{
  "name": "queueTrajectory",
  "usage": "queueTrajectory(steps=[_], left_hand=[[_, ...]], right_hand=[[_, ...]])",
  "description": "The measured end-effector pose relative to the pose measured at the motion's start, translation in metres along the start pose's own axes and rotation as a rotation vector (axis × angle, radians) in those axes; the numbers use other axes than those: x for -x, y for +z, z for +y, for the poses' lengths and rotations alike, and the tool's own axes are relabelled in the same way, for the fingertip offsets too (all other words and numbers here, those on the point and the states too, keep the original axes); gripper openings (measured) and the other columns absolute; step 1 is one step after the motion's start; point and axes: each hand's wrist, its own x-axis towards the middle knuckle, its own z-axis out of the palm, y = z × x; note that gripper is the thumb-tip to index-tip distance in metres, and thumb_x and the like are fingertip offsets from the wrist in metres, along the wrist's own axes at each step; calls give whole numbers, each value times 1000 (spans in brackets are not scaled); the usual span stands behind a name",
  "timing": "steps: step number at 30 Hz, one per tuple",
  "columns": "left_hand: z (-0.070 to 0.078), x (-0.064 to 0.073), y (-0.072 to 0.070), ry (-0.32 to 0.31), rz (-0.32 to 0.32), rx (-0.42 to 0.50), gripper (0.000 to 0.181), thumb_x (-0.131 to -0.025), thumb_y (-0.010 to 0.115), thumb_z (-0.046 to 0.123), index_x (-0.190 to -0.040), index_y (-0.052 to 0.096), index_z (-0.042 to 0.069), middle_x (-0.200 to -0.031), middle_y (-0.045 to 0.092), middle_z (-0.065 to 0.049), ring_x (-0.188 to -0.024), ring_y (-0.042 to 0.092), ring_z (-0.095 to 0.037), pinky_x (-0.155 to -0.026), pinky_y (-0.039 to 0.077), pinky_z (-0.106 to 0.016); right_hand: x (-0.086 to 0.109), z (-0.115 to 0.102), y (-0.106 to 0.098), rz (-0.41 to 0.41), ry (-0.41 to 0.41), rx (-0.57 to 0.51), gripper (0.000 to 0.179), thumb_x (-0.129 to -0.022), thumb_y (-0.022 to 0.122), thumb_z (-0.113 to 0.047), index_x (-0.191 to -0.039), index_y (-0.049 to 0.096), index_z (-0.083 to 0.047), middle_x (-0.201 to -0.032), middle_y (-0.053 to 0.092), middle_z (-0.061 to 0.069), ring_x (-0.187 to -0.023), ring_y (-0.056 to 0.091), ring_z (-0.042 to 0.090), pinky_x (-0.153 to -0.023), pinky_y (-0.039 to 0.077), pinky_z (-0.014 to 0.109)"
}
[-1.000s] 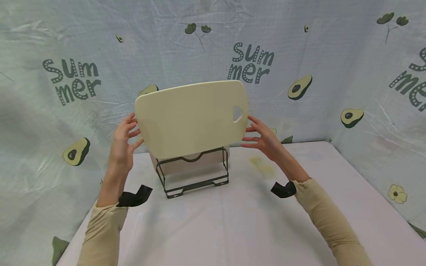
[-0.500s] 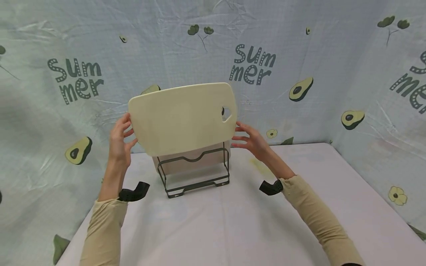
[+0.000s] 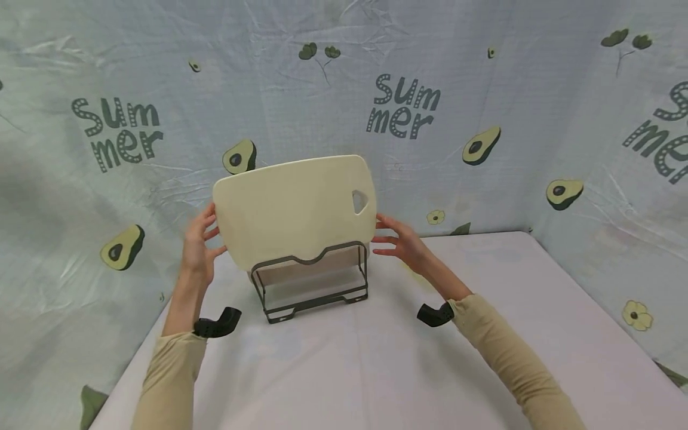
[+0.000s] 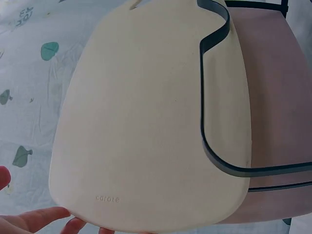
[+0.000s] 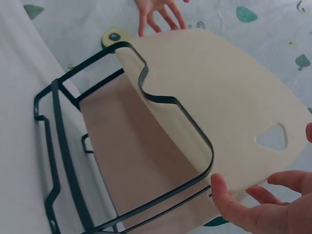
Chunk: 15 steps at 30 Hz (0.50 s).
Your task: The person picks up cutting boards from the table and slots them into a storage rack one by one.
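Observation:
A cream cutting board point(image 3: 290, 215) is held up on its long side, tilted, between both hands. My left hand point(image 3: 199, 248) has its spread fingertips at the board's left end; in the left wrist view the fingers point(image 4: 46, 218) meet its rounded edge, thumb apart. At the right end, near the cut-out hole, my right hand point(image 3: 405, 242) touches the edge with extended, spread fingers point(image 5: 234, 202). The board's lower edge sits behind the front top bar of a dark wire rack point(image 3: 317, 301). A pinkish board point(image 5: 131, 146) stands in the rack, mostly covered by the cream one.
The rack stands on a table with a pale cloth point(image 3: 333, 370). Behind and beside it hangs a light fabric backdrop point(image 3: 344, 107) printed with avocados and lettering. Black wrist mounts point(image 3: 217, 322) sit on both forearms.
Both hands have moved the cutting board slightly left, then lowered it, so its lower edge now passes behind the rack's front top bar. The rack has stayed in place.

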Motion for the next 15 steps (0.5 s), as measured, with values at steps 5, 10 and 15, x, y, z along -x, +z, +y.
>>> queueTrajectory(steps=[5, 10, 15], left_hand=[[-75, -55, -41, 23, -32, 22, 47, -87, 48, 42, -132, 39, 32, -139, 27, 10, -117, 27, -21, -86, 34, -57], [-136, -102, -68, -27, 43, -85, 54, -82, 51, 53, -128, 38, 28, -131, 33, 6, -112, 31, -21, -71, 31, -62], [-154, -114, -75, -17, 51, -64, 54, -85, 52, 46, -130, 36, 21, -129, 36, -1, -111, 32, -22, -75, 36, -55]], right_hand=[[2, 13, 1, 9, 55, 19, 51, -94, 33, -34, -139, 28, -10, -125, 36, 10, -120, 38, 38, -95, 40, 47], [5, 25, 1, 29, 88, -4, 50, -94, 35, -34, -138, 30, -9, -124, 35, 9, -121, 37, 41, -95, 41, 46], [7, 32, 2, 29, 83, -42, 52, -94, 34, -32, -140, 26, -9, -126, 34, 11, -123, 36, 41, -96, 38, 48]])
